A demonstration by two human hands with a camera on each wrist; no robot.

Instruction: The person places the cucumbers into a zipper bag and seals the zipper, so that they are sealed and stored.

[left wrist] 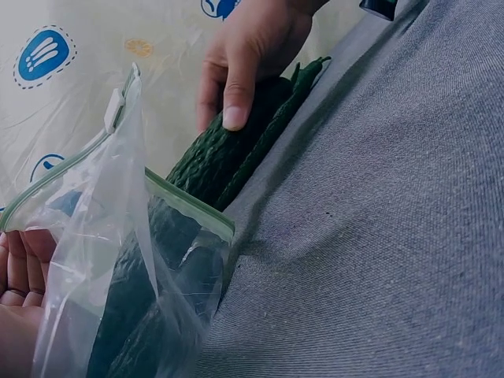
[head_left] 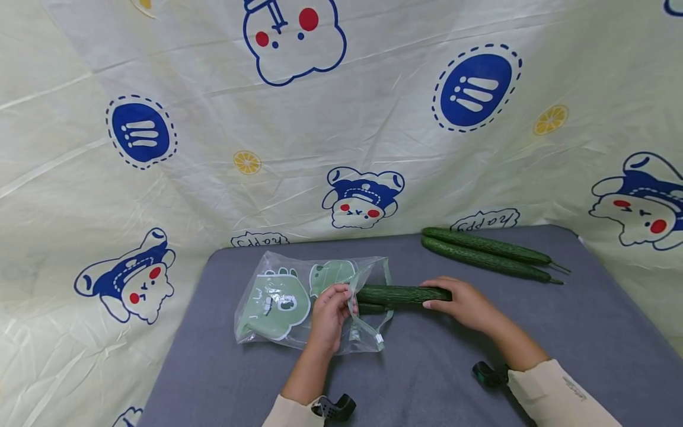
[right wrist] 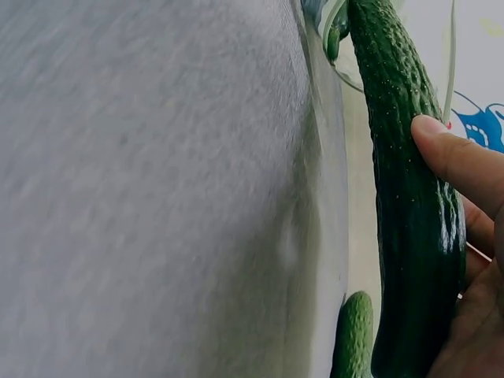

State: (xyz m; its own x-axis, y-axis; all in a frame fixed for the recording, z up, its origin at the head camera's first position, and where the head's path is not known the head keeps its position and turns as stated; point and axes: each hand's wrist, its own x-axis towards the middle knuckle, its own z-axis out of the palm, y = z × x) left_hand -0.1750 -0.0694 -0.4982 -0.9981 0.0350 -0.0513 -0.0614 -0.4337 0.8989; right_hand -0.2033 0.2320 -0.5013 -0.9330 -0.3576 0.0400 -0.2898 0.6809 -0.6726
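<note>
A clear zip bag (head_left: 333,314) with green cartoon prints lies on the grey table, its mouth facing right. My left hand (head_left: 328,314) holds the bag by the edge of its mouth; in the left wrist view, curled fingers (left wrist: 24,268) show at the bag's side. My right hand (head_left: 458,301) grips the right end of a dark green cucumber (head_left: 405,295), thumb on one side and fingers on the other. The far end of this cucumber is inside the bag. Below it, a second cucumber (head_left: 370,308) shows at the bag's mouth, mostly hidden.
Two more cucumbers (head_left: 482,256) with thin stems lie side by side at the back right of the grey table (head_left: 213,385). A printed plastic sheet (head_left: 299,201) hangs behind the table. Each wrist carries a small black device (head_left: 336,408).
</note>
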